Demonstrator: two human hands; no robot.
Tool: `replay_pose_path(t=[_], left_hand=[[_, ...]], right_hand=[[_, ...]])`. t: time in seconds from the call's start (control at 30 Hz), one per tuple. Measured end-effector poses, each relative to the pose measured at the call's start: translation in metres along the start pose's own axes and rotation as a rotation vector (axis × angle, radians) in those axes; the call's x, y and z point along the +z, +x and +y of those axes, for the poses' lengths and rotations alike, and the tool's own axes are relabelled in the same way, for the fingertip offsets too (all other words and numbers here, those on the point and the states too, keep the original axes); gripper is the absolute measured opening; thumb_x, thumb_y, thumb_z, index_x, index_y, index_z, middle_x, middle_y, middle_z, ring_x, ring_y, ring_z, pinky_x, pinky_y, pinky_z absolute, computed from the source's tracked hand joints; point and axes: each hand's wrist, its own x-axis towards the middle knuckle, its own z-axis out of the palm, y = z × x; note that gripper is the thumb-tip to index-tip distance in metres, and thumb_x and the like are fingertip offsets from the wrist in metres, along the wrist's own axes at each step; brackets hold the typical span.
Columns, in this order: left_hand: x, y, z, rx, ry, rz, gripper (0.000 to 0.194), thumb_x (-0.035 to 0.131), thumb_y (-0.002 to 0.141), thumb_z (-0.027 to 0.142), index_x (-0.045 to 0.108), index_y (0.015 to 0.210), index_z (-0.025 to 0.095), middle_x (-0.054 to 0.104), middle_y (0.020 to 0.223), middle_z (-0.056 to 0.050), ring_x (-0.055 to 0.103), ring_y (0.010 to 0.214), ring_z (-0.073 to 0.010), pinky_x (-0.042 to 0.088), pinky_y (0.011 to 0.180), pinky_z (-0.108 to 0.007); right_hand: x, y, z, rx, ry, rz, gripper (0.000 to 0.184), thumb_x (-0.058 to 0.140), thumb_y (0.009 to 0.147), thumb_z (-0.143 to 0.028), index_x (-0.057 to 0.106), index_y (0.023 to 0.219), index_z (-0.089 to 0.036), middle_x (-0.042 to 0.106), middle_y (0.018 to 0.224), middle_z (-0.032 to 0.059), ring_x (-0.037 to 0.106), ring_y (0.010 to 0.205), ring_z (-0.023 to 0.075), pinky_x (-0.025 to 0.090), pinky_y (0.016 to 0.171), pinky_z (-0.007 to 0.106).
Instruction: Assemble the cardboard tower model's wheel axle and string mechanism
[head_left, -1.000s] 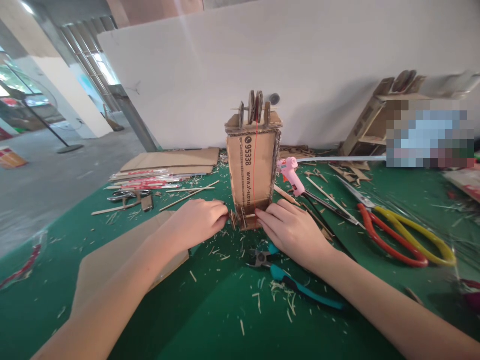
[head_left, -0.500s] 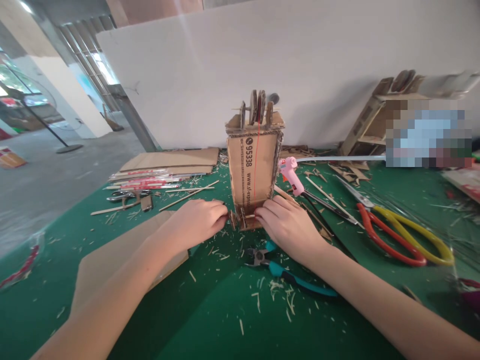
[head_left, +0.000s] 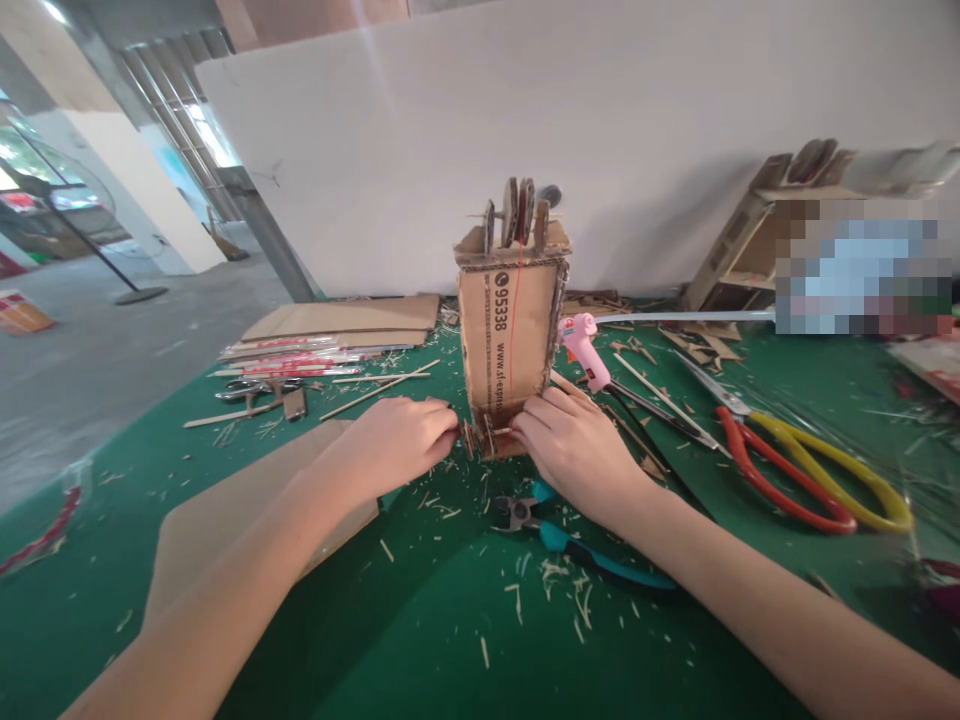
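Note:
An upright cardboard tower (head_left: 500, 330) stands before me, with round cardboard discs (head_left: 517, 212) on top and a thin red string (head_left: 512, 350) down its front. At its base, small cardboard pieces (head_left: 480, 437) carry a short wooden stick (head_left: 502, 432). My right hand (head_left: 566, 435) is closed, its fingertips pinching the stick's right end against the tower's base. On the left side, my left hand (head_left: 412, 438) is closed in a pinch beside the small pieces; what lies between its fingers is hidden. Below my right hand lie teal-handled cutting pliers (head_left: 570, 545).
A pink glue gun (head_left: 585, 350) lies right of the tower, then large red-and-yellow-handled scissors (head_left: 795, 465). A cardboard sheet (head_left: 217, 530) is under my left forearm. Wood slivers litter the green table (head_left: 360, 650). Another cardboard structure (head_left: 742, 235) stands at back right, beside a blurred patch.
Both hands keep their places at the tower's base. The whole view has shifted very slightly; nothing else visibly differs.

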Motion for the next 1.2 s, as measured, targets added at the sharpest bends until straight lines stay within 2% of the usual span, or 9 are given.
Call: replay_pose_path(t=[0.13, 0.37, 0.63, 0.87, 1.07, 1.2], left_hand=[[-0.0010, -0.0002, 0.0002, -0.012, -0.021, -0.012, 0.024, 0.037, 0.093, 0.022, 0.057, 0.082, 0.018, 0.063, 0.079, -0.003, 0.061, 0.070, -0.0162, 0.038, 0.058, -0.029], [0.0023, -0.0013, -0.0020, -0.004, -0.057, -0.012, 0.025, 0.034, 0.094, 0.023, 0.057, 0.083, 0.018, 0.065, 0.081, -0.004, 0.064, 0.078, -0.0182, 0.042, 0.062, -0.029], [0.0035, -0.0007, -0.0010, 0.017, -0.035, 0.012, 0.025, 0.036, 0.093, 0.021, 0.057, 0.079, 0.017, 0.064, 0.077, -0.004, 0.064, 0.078, -0.0178, 0.042, 0.061, -0.028], [0.0017, 0.0001, 0.0009, -0.007, -0.023, -0.020, 0.025, 0.035, 0.092, 0.022, 0.056, 0.079, 0.018, 0.063, 0.077, -0.004, 0.063, 0.073, -0.0175, 0.042, 0.061, -0.029], [0.0022, 0.0002, 0.0007, -0.026, -0.049, -0.031, 0.026, 0.034, 0.092, 0.023, 0.056, 0.079, 0.018, 0.062, 0.077, -0.004, 0.063, 0.075, -0.0176, 0.042, 0.063, -0.029], [0.0021, 0.0000, 0.0014, -0.018, -0.054, -0.027, 0.026, 0.035, 0.092, 0.022, 0.056, 0.078, 0.018, 0.062, 0.076, -0.004, 0.062, 0.071, -0.0178, 0.041, 0.060, -0.029]], right_hand=[[0.0001, -0.0006, -0.0003, -0.002, -0.002, -0.007, 0.018, 0.050, 0.089, -0.014, 0.061, 0.074, -0.016, 0.060, 0.076, 0.0038, 0.052, 0.080, 0.0196, 0.041, 0.082, 0.035], [-0.0033, -0.0048, -0.0006, 0.061, 0.049, -0.001, 0.013, 0.052, 0.089, -0.020, 0.064, 0.093, -0.015, 0.062, 0.085, 0.0057, 0.052, 0.083, 0.0206, 0.042, 0.076, 0.033], [-0.0030, -0.0012, 0.0001, -0.054, -0.031, 0.030, 0.021, 0.048, 0.085, -0.007, 0.055, 0.069, -0.018, 0.057, 0.072, 0.0020, 0.048, 0.073, 0.0168, 0.036, 0.074, 0.031], [-0.0018, -0.0017, -0.0013, -0.053, -0.051, 0.031, 0.019, 0.048, 0.084, -0.006, 0.055, 0.070, -0.018, 0.056, 0.071, 0.0024, 0.049, 0.074, 0.0178, 0.035, 0.071, 0.031], [-0.0014, -0.0071, -0.0007, -0.002, -0.041, 0.039, 0.014, 0.049, 0.087, -0.011, 0.062, 0.088, -0.015, 0.059, 0.080, 0.0046, 0.051, 0.081, 0.0191, 0.037, 0.075, 0.032], [-0.0029, -0.0056, -0.0008, -0.034, -0.055, 0.039, 0.018, 0.048, 0.087, -0.009, 0.060, 0.076, -0.017, 0.057, 0.074, 0.0027, 0.050, 0.076, 0.0181, 0.035, 0.073, 0.031]])
